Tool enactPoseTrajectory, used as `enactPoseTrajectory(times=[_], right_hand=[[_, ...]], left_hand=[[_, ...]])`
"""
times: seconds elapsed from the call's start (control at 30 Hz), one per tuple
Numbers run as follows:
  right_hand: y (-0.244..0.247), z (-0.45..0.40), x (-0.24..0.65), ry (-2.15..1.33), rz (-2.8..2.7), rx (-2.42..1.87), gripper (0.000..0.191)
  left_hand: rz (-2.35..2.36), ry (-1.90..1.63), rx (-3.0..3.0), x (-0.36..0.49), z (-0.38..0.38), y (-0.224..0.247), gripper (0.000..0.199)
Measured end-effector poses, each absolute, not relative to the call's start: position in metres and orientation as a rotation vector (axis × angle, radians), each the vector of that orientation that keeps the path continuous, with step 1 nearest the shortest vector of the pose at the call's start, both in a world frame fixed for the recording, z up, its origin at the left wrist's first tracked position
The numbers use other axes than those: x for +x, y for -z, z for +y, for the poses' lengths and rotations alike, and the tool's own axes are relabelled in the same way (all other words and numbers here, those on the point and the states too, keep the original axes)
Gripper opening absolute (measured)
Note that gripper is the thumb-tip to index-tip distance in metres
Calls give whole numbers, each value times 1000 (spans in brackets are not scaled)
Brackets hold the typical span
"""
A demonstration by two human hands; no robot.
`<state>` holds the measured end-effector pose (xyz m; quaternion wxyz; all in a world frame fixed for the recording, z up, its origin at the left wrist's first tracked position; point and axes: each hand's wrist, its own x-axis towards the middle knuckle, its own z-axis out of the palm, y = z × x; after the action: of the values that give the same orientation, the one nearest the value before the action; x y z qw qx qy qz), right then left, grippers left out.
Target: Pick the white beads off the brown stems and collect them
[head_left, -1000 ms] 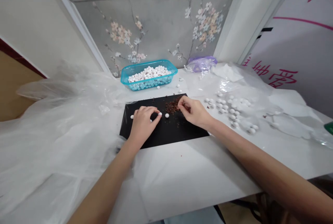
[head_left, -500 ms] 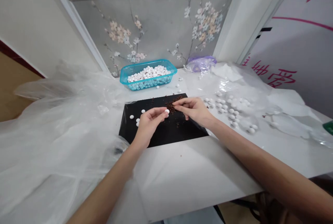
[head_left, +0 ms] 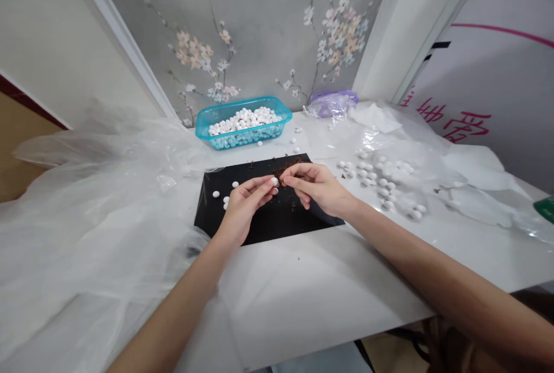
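Observation:
My left hand (head_left: 246, 206) is above the black mat (head_left: 242, 166), holding a small white bead (head_left: 274, 181) between its fingertips. My right hand (head_left: 318, 186) faces it, fingers curled close together beside a heap of brown crumbs (head_left: 291, 162). Its fingertips seem to pinch some crumbs, though they are partly hidden. Several loose white beads (head_left: 225, 198) lie on the mat to the left of my left hand.
A teal plastic tray (head_left: 242, 141) full of white beads stands behind the mat. Many more white beads (head_left: 381, 179) lie on clear plastic to the right. Crumpled plastic sheeting (head_left: 86, 217) covers the left of the white table (head_left: 303, 280). A purple bag (head_left: 331, 104) sits by the wall.
My two hands have moved slightly closer together above the mat, and the bead stays at my left fingertips. The view has shifted a little, so everything appears slightly further left.

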<state>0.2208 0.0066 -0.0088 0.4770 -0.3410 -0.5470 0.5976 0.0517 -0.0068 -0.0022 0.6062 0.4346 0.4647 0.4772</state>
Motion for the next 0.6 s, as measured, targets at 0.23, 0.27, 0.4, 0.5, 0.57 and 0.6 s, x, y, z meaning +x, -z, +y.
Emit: enactPoseTrajectory(times=[0.23,0.27,0.4,0.5,0.57,0.6], right_hand=[[8,4,217,-1451,-1386,-844,28],[9,4,217,-1456,-1388,-839,28],[10,4,216,-1478,-1373,-828,30],[8,2,215,-1464,-1346,-839,29],[8,1,214,-1461,-1322,-842,29],[8,0,214,-1465,-1311,-842,28]], left_hand=[[1061,-1071,1057,51,-6,6,24],[1063,-1071,1063,51,-6,6,24],[1055,-1080,1091,50,-6,7,23],[1059,-1100,1103,50,-6,7,21],[1057,-1109,1116,50,-6,8,20],[1055,-1112,1124,50,-6,8,20]])
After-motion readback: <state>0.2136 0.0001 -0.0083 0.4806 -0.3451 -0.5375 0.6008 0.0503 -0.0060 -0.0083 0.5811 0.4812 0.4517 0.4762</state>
